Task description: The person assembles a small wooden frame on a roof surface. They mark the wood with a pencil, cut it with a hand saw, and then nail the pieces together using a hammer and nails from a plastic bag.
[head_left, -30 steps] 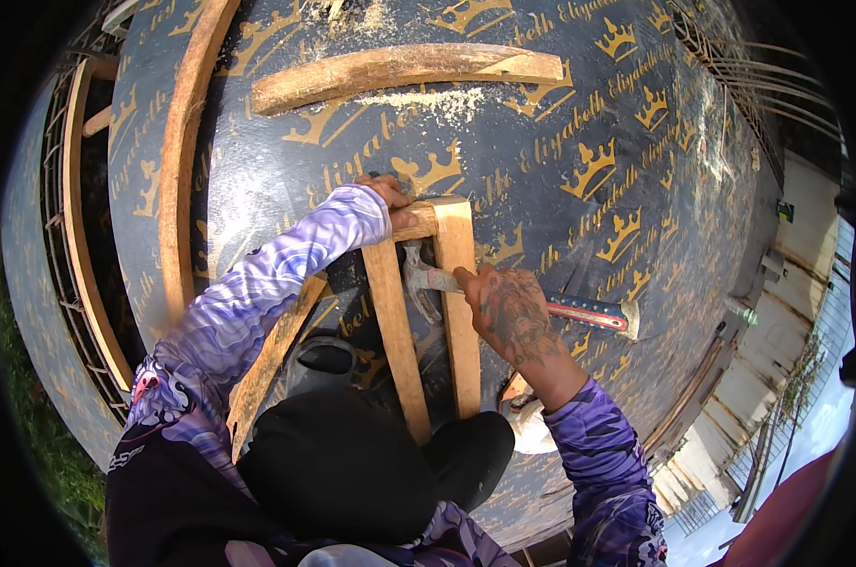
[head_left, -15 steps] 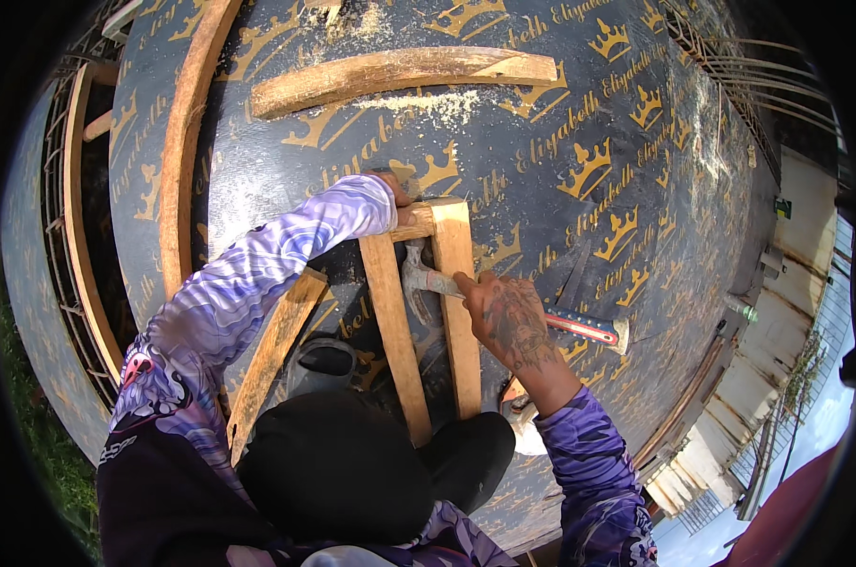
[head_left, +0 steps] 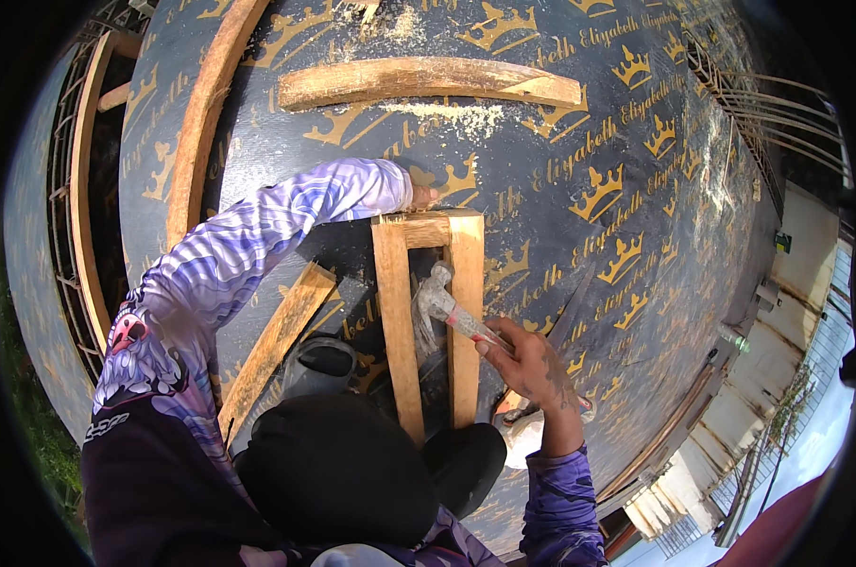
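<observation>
A wooden frame [head_left: 466,326], two long legs joined by a short crosspiece, extends away from my knees. At its far end is my left hand [head_left: 422,196], its visible fingers curled against the crosspiece and partly hidden by the sleeve. My right hand [head_left: 527,364] is closed round the handle of a claw hammer [head_left: 437,300]. The hammer's metal head hangs over the gap between the legs, just short of the crosspiece, while its handle slants across the right leg. Beside the left leg lies a loose wooden piece [head_left: 282,345], angled toward me.
Dark printed panels [head_left: 560,265] with gold crowns form the surface. A curved timber [head_left: 428,80] lies beyond the frame near sawdust, and a long one [head_left: 206,123] at left. Steel bars [head_left: 778,109] stick out at far right. A whitish bundle [head_left: 525,437] sits by my right knee.
My right hand has moved toward me and right, drawing the hammer head away from the crosspiece. My left hand has shifted slightly along the frame's far end. The whole view has shifted a little.
</observation>
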The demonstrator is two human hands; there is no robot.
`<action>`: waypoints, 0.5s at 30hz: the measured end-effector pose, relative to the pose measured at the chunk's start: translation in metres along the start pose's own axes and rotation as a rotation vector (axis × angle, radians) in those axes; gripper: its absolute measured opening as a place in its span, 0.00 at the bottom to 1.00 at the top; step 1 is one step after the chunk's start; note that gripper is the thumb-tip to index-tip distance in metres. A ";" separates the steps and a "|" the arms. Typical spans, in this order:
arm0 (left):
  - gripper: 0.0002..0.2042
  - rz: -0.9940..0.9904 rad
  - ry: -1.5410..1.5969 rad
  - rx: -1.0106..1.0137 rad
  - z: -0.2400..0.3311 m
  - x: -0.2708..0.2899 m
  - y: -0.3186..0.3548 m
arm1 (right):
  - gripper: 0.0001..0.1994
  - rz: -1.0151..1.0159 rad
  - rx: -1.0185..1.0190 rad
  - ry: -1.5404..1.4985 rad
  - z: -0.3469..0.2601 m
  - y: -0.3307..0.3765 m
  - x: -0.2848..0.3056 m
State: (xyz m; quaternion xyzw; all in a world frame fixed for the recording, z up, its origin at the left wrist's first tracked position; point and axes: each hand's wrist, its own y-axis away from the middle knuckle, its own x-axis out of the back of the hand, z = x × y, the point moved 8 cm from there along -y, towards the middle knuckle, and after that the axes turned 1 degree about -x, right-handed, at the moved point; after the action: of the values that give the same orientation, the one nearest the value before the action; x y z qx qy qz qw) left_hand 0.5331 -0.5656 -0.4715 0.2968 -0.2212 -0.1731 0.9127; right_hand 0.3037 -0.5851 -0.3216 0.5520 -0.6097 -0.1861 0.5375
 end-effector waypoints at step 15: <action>0.30 0.057 -0.036 -0.022 -0.033 -0.031 0.010 | 0.25 0.192 0.101 -0.977 0.012 -0.019 -0.071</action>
State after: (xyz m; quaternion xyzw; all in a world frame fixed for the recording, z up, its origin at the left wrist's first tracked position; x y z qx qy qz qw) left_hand 0.5251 -0.5287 -0.4985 0.2769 -0.2442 -0.1549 0.9164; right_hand 0.2888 -0.5337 -0.3739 0.3671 -0.8466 -0.3428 0.1761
